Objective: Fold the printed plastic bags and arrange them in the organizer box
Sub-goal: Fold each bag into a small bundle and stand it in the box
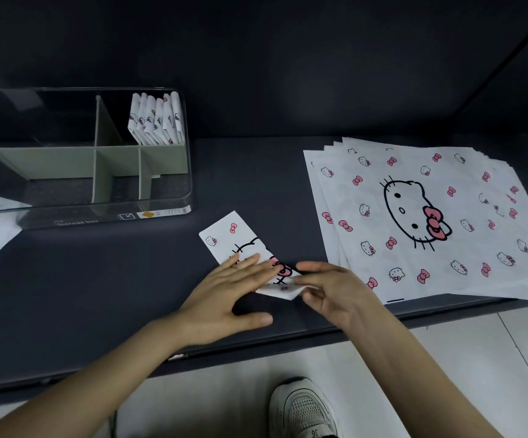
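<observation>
Now we have the folded bag strip [231,235] on the surface [98,295], its long axis running far-left to near-right. Our left hand [237,292] presses flat on its middle, fingers straight. Our right hand [329,289] keeps a narrow grip, pinching the near-right end. The organizer box [174,197] sits far-left, nearer the left hand.

White bags [430,216] with pink bows and black-outlined cat faces; clear box [82,197], grey-green dividers [104,159].
</observation>
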Demonstrator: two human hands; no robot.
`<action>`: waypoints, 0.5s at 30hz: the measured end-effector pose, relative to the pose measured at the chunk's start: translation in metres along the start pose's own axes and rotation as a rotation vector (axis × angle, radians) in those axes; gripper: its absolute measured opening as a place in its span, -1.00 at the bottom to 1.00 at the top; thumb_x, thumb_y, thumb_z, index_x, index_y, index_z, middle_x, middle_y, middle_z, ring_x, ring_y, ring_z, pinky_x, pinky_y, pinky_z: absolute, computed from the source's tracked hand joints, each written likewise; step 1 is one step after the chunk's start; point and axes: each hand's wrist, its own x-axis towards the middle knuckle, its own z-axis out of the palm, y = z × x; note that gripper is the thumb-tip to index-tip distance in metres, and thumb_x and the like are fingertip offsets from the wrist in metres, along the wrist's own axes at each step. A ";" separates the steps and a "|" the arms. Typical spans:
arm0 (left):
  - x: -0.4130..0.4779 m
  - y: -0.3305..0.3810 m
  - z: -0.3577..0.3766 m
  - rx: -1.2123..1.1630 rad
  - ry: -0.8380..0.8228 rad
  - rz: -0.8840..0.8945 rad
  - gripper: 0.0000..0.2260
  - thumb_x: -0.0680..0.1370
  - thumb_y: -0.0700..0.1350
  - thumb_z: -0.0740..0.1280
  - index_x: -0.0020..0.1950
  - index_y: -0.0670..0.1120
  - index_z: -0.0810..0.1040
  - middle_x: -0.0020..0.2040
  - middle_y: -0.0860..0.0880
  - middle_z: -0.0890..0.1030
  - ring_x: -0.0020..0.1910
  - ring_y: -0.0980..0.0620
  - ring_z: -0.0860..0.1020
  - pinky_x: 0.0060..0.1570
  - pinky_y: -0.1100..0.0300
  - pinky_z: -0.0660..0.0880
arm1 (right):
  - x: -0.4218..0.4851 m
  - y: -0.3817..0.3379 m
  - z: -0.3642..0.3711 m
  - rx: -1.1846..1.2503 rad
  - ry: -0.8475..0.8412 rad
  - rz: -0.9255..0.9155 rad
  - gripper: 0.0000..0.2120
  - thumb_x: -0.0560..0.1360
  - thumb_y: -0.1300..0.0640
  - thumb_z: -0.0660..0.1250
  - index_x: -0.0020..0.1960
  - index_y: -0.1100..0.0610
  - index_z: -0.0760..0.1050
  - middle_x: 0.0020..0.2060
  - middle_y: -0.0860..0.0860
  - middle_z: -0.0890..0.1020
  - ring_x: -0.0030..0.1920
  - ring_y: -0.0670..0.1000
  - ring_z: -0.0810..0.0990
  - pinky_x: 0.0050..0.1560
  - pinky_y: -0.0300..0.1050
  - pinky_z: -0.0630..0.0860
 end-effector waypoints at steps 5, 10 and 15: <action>0.002 0.006 0.009 -0.129 0.252 -0.112 -0.39 0.57 0.34 -0.06 0.41 0.01 0.43 0.38 0.35 0.32 0.44 0.27 0.21 0.39 0.44 0.03 | 0.000 -0.010 0.006 0.209 -0.106 -0.008 -0.94 0.52 0.35 0.30 -0.08 0.30 0.55 -0.38 0.13 0.65 -0.41 -0.03 0.66 -0.43 -0.28 0.55; 0.003 0.019 -0.006 -0.645 0.298 -0.450 -0.66 0.62 0.11 0.08 0.18 0.01 0.56 0.19 0.27 0.52 0.22 0.39 0.44 0.09 0.57 0.29 | 0.007 -0.011 0.005 -0.208 -0.027 -0.241 -0.70 0.54 -0.07 0.29 0.12 0.13 0.55 -0.02 0.00 0.66 -0.23 -0.04 0.68 -0.36 -0.23 0.55; 0.004 0.021 -0.014 -0.735 0.315 -0.473 -0.78 0.65 -0.01 0.08 0.07 0.11 0.53 0.10 0.29 0.54 0.08 0.49 0.46 -0.01 0.60 0.29 | 0.020 0.008 0.021 -0.481 -0.033 -0.459 -0.89 0.50 0.15 0.38 0.03 0.06 0.59 -0.12 -0.08 0.65 -0.25 -0.12 0.61 -0.36 -0.29 0.48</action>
